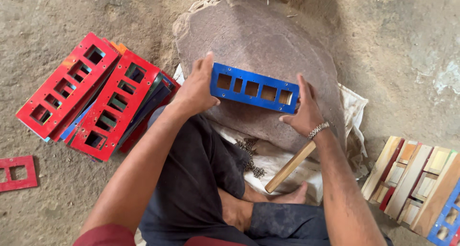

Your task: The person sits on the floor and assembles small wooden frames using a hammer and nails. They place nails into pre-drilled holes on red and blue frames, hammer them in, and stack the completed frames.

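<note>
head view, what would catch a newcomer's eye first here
First the blue panel with its row of square cut-outs, held at either end by the left hand and right hand over a big flat stone. Next the fanned stack of red panels on the ground to the left. At the lower right lies a pile of wooden frames.

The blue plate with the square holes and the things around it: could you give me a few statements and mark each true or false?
1. Both hands, left hand and right hand, hold the blue plate. True.
2. The blue plate has two openings. False: five.
3. Red plates lie stacked on the person's left. True.
4. The wooden stick stands upright. False: it lies slanted by the person's foot.
5. The right wrist is bare. False: it wears a metal bracelet.
</note>
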